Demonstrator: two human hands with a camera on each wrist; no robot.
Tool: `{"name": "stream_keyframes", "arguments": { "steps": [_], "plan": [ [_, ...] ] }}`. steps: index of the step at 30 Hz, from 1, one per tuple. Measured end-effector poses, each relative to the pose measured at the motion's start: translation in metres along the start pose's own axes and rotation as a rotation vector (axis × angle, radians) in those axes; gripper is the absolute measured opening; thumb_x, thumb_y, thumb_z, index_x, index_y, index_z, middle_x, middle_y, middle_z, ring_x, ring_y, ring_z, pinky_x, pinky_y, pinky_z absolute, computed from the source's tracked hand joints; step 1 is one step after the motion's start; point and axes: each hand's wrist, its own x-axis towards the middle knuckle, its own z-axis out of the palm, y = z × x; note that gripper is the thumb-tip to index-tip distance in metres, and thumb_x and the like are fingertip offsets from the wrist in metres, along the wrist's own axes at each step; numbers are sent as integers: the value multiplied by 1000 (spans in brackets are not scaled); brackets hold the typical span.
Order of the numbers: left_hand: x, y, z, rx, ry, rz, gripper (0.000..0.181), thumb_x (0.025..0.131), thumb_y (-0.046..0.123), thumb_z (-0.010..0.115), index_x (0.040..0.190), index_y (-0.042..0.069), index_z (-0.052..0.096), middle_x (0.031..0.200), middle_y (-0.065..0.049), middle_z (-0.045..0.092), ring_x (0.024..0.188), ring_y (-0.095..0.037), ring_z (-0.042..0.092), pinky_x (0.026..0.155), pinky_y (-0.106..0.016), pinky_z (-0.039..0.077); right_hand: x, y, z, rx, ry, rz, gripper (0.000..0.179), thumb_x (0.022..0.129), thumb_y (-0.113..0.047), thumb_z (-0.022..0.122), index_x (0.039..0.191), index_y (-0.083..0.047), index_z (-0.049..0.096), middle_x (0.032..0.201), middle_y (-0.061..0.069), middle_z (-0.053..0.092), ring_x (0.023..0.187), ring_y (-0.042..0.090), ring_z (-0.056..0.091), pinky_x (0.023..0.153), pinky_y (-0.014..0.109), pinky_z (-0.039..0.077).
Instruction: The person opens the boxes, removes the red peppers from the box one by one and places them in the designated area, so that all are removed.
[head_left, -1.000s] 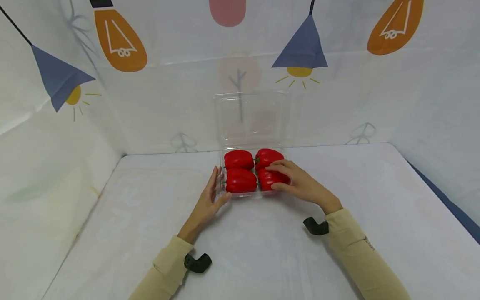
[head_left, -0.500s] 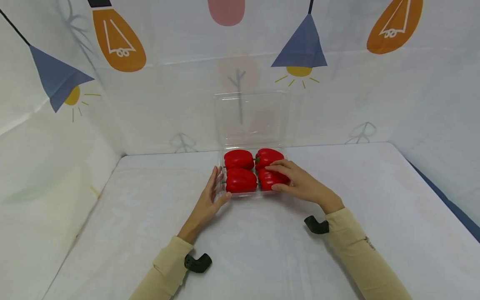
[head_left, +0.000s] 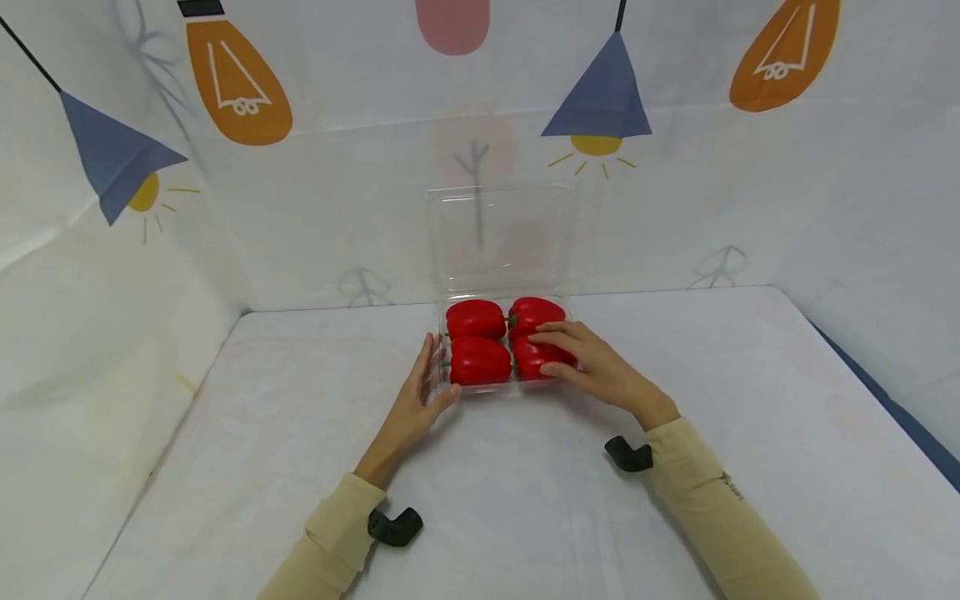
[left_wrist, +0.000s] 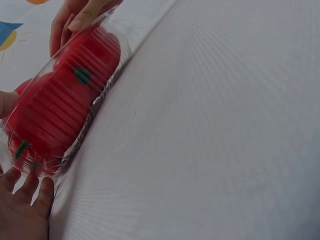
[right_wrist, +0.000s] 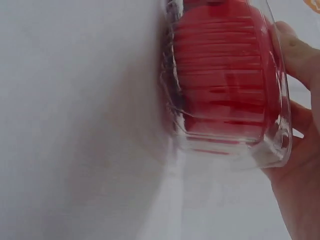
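On the desk [head_left: 487, 492], near its back edge, a clear box [head_left: 498, 388] holds four red peppers [head_left: 480, 360] in two rows, its lid [head_left: 502, 237] raised behind them. The right hand [head_left: 603, 362] has its fingers curled round the front right pepper [head_left: 529, 358], grasping it; the left hand [head_left: 414, 400] rests fairly straight fingers against the box's left side.

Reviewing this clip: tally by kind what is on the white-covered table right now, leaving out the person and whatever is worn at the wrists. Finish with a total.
Glossy red bell peppers: 4
Open, clear plastic lidded box: 1
Total: 5
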Motion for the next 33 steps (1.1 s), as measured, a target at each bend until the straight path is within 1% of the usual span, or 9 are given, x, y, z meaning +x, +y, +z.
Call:
{"name": "stream_keyframes", "arguments": {
  "steps": [6, 10, 17, 21, 23, 24, 28, 31, 33],
  "plan": [
    [-1, -2, 1, -10, 12, 19, 86, 90, 17, 63, 153, 25, 4, 160, 0, 15, 145, -25, 23, 114, -52, 26, -1, -2, -4, 28, -48, 48, 53, 86, -27, 69, 135, -18, 51, 140, 5, 44, 132, 26, 37, 102, 49, 45],
    [-1, -1, 1, -7, 15, 9, 86, 90, 20, 63, 153, 25, 4, 160, 2, 15, 145, -25, 24, 114, -53, 25, -3, -1, -6, 35, -53, 38, 52, 87, -28, 68, 135, -19, 51, 140, 4, 44, 133, 26, 37, 103, 50, 44],
    [-2, -2, 0, -4, 18, 4, 84, 91, 19, 62, 153, 25, 5, 159, 2, 16, 145, -25, 24, 114, -52, 24, -2, 1, -2, 41, 7, -38, 43, 86, -26, 69, 126, -18, 58, 138, 4, 48, 130, 22, 41, 103, 48, 44],
    [-2, -2, 0, -5, 10, 4, 83, 91, 18, 61, 153, 20, 6, 159, 2, 18, 145, -24, 25, 115, -50, 24, 0, 4, 0, 17, 89, -59, 32, 89, -16, 65, 121, -17, 61, 126, 2, 57, 118, 17, 48, 96, 41, 50],
    [-3, -1, 0, -3, 5, 9, 82, 91, 18, 61, 153, 16, 7, 159, 1, 20, 144, -23, 26, 115, -49, 25, 0, 5, -1, 11, 104, -54, 31, 90, -13, 63, 121, -16, 61, 122, 0, 59, 113, 15, 50, 92, 39, 52],
    [-3, -1, 1, -3, 2, 12, 82, 91, 18, 61, 153, 16, 7, 158, 1, 21, 144, -22, 26, 115, -49, 25, -1, 5, -1, 15, 105, -44, 31, 90, -12, 62, 121, -16, 60, 120, -1, 60, 112, 15, 50, 94, 40, 51],
    [-2, -2, 2, 12, -4, 24, 81, 91, 19, 62, 153, 20, 10, 158, 0, 22, 144, -22, 28, 114, -50, 27, -6, 3, -7, 71, 17, 31, 42, 89, -24, 66, 129, -20, 55, 128, -3, 56, 121, 18, 46, 98, 46, 49],
    [-3, -2, 4, 68, 1, 7, 84, 87, 24, 68, 152, 27, 15, 157, 3, 24, 142, -21, 30, 113, -52, 30, -9, 1, -10, 117, -53, 100, 55, 84, -38, 69, 134, -27, 50, 135, -5, 50, 128, 21, 42, 97, 48, 49],
    [-3, -2, 5, 109, 3, 12, 85, 83, 26, 72, 150, 27, 20, 155, 5, 27, 141, -21, 32, 111, -52, 34, -9, 0, -11, 134, -83, 125, 61, 81, -43, 71, 136, -30, 48, 137, -7, 47, 131, 21, 40, 97, 47, 49]
  ]
}}
